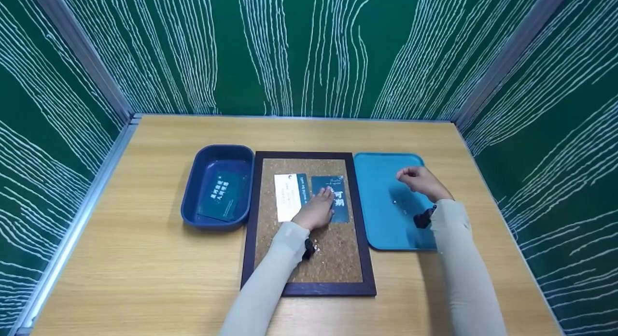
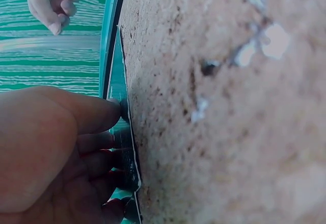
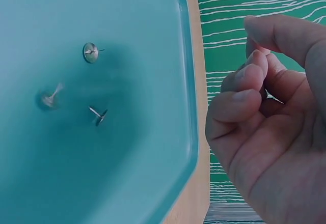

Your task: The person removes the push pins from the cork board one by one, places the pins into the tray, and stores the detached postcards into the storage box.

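Note:
My left hand (image 1: 316,210) lies on a dark green card (image 1: 342,213) with white characters, pressing it to a cork board (image 1: 333,263). In the left wrist view the thumb and fingertips touch the card's face near its edge. Left of it on the cork is a white card (image 1: 286,201) with a green strip. My right hand (image 1: 425,181) hovers over a teal tray (image 1: 386,230), fingers curled in toward the thumb. No object shows among those fingers. Thumbtacks lie in the tray, among them one (image 3: 90,53) near its middle and one (image 3: 98,116) below.
A dark blue bin (image 1: 190,205) holding green cards (image 1: 222,196) stands left of the board. Small shiny bits (image 1: 316,246) lie on the cork by my left wrist. The board's dark frame (image 1: 328,288) sits between bin and tray. Green panels (image 1: 309,51) wall in the wooden table.

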`<act>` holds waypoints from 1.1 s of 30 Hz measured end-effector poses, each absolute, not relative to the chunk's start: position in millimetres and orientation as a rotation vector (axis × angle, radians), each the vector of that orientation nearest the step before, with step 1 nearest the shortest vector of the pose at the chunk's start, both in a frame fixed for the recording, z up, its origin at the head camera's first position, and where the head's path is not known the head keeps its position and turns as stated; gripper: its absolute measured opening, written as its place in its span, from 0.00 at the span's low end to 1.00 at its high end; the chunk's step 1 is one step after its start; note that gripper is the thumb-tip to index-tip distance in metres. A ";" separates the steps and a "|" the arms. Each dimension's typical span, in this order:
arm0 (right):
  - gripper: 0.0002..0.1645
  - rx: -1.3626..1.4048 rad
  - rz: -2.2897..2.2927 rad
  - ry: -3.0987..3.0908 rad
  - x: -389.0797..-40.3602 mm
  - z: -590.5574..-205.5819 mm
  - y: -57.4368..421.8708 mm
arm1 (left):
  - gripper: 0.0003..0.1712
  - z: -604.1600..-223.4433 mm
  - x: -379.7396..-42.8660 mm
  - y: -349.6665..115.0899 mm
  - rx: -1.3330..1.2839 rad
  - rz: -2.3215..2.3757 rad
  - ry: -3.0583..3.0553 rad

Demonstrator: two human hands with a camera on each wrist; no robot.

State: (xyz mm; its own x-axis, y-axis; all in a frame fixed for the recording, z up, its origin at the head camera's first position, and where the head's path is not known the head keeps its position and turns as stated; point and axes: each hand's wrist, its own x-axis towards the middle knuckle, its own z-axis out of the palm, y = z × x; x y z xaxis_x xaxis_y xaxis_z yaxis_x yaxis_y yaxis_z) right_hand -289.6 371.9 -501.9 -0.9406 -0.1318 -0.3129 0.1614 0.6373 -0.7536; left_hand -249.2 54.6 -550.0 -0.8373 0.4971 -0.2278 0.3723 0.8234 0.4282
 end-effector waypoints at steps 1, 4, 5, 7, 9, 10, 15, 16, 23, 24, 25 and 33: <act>0.29 0.028 -1.209 2.521 -289.5 -502.2 371.8 | 0.31 -549.9 -249.2 54.5 0.656 0.533 2.673; 0.28 0.028 -1.230 2.520 -289.3 -503.4 371.7 | 0.31 -549.6 -249.6 54.4 0.663 0.522 2.666; 0.28 0.027 -1.240 2.520 -289.3 -504.0 371.7 | 0.32 -549.5 -249.8 54.4 0.666 0.516 2.663; 0.27 0.023 -1.261 2.516 -289.0 -505.0 371.5 | 0.32 -549.0 -250.1 54.3 0.674 0.499 2.659; 0.26 0.025 -1.281 2.512 -288.7 -505.9 371.4 | 0.32 -548.6 -250.2 54.4 0.679 0.490 2.657; 0.26 0.030 -1.287 2.509 -288.5 -506.1 371.1 | 0.32 -548.5 -250.0 54.3 0.680 0.489 2.660; 0.25 0.045 -1.326 2.488 -287.8 -506.4 368.1 | 0.32 -548.4 -248.9 54.0 0.673 0.493 2.670; 0.24 0.048 -1.340 2.482 -287.9 -506.6 367.4 | 0.32 -548.5 -248.9 54.0 0.671 0.494 2.670; 0.28 0.092 -1.406 2.448 -288.4 -506.6 360.9 | 0.32 -548.2 -248.6 53.6 0.670 0.505 2.659; 0.28 0.098 -1.418 2.441 -288.8 -506.9 360.0 | 0.32 -548.2 -248.4 53.5 0.673 0.507 2.660; 0.29 0.105 -1.429 2.435 -289.3 -507.1 358.9 | 0.31 -548.2 -248.3 53.4 0.671 0.509 2.660; 0.33 0.138 -1.564 2.326 -294.7 -508.9 347.1 | 0.31 -549.1 -248.6 53.8 0.662 0.528 2.665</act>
State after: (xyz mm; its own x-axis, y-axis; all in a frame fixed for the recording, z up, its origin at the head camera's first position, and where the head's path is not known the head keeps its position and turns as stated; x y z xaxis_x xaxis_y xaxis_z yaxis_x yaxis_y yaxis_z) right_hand -294.7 347.1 -508.9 -0.9397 -0.1039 -0.3257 0.2624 0.3915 -0.8820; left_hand -248.6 53.8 -549.1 -0.8322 0.5019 -0.2359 0.3740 0.8220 0.4294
